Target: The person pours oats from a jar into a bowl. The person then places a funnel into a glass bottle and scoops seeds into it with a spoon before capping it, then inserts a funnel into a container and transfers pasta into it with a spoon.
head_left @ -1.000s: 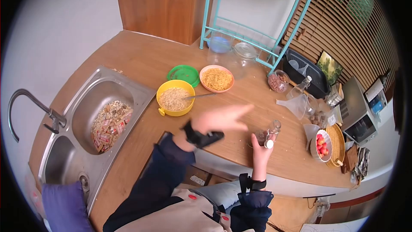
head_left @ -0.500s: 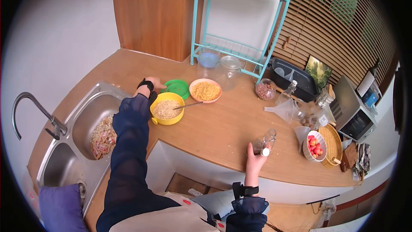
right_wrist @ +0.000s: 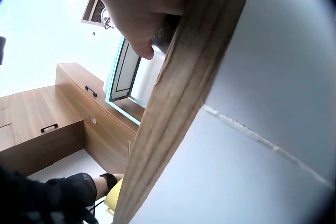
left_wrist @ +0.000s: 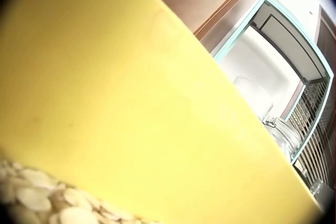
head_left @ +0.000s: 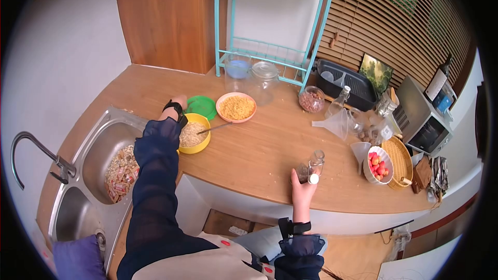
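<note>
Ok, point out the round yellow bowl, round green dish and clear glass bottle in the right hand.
Round yellow bowl (head_left: 197,148), head view: on its outer wall.
Round green dish (head_left: 202,106), head view: on its inner surface.
Clear glass bottle (head_left: 316,161), head view: on its neck.

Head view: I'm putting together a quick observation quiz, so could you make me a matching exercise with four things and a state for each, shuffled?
Things:
1. yellow bowl
2. pink bowl
3. white bowl
4. right hand

States:
A. contains red fruit
B. grips a glass bottle
C. contains pale pieces, with a metal handle sticking out
D. contains yellow flakes

Right pairs: 1-C, 2-D, 3-A, 4-B
</note>
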Tool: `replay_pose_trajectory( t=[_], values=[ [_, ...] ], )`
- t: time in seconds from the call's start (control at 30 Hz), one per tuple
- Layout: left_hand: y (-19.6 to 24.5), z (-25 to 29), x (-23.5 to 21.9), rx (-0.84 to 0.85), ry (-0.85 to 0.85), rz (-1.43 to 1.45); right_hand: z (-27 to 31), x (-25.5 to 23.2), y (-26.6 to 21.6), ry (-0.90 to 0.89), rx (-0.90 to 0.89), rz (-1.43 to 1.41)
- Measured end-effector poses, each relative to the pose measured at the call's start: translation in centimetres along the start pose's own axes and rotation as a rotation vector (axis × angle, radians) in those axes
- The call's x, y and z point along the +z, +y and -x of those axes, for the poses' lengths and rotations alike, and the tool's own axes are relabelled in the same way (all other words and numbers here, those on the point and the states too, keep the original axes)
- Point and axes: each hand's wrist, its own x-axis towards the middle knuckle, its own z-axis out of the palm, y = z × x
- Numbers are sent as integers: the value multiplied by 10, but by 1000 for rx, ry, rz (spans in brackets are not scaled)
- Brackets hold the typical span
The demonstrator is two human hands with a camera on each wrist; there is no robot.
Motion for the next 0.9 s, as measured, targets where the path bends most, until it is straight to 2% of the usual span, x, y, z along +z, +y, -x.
replay_pose_trajectory(
  t=[0.13, 0.2, 0.27, 0.33, 0.37, 0.43, 0.5, 0.6, 0.63, 0.67, 0.73, 0.77, 0.8, 0.83, 0.87, 0.9],
  values=[
    [-8, 3, -9, -60, 50, 149, -1, 0, 2, -5, -76, 70],
    [-29, -18, -10, -32, 79, 136, -1, 0, -2, -13, -34, 44],
    [-42, -15, -28, -77, 107, 245, -1, 0, -1, -19, 8, 18],
    [-43, 7, -55, -66, 221, 295, -1, 1, 4, -23, 3, 47],
    [-43, 13, -66, -14, 275, 388, -1, 0, -1, -37, 72, 41],
    [-36, 20, -82, 42, 317, 473, -1, 2, 4, -8, 78, 43],
    [-27, 23, -98, 298, 336, 558, -3, 3, 3, 20, 37, 34],
    [30, 56, -101, 463, 226, 593, -3, 2, 6, -8, 101, 36],
    [52, 68, -98, 509, 177, 596, -3, 2, 5, 9, 70, 6],
    [75, 79, -93, 539, 127, 504, -4, 1, 5, 13, 78, 8],
    [119, 100, -68, 632, 81, 454, -8, -5, 8, 12, 79, -35],
    [140, 106, -55, 704, 126, 247, -10, -11, 3, 31, 76, -61],
    [160, 114, -35, 687, 45, 329, -11, -19, -1, 39, 73, -55],
    [171, 105, -1, 876, 143, 381, -13, -29, -4, 65, 45, -29],
    [189, 116, 12, 780, -40, 242, -15, -39, -4, 92, 17, 0],
    [205, 141, 13, 761, -102, 184, -16, -50, -2, 78, 27, -19]
  ],
)
